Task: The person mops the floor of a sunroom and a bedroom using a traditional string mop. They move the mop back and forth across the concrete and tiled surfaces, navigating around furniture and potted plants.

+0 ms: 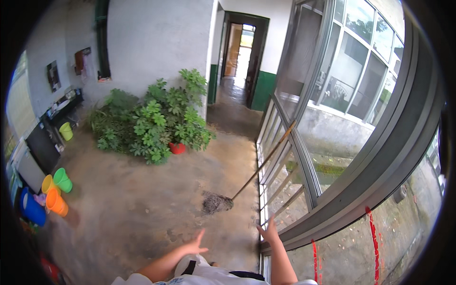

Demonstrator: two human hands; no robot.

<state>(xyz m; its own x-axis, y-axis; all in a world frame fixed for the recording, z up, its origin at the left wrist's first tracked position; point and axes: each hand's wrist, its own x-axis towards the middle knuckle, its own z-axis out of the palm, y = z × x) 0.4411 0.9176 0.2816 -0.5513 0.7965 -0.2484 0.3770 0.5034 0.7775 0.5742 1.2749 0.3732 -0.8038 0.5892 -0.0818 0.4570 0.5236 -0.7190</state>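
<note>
A: Your hands?
B: Left hand (194,247): fingers spread, nothing held. Right hand (270,232): likewise, near the metal frame (305,164).
A: Mop (217,203)?
B: Floor ahead of you, handle apparently leaning on the frame; a knock could slide it down.
A: Containers?
B: Red pot (177,148): leafy plant (156,118). Orange bucket (57,204), green bucket (62,180), blue bucket (32,209), leftward: contents indistinct.

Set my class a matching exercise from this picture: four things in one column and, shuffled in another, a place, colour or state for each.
Things:
1. mop or broom
2. plant pot
3. blue bucket
4. right hand

Descriptions:
A. red, under green leaves
B. empty, with spread fingers
C. lower end on the floor, handle slanting up
D. next to an orange bucket

Pairs: 1-C, 2-A, 3-D, 4-B
</note>
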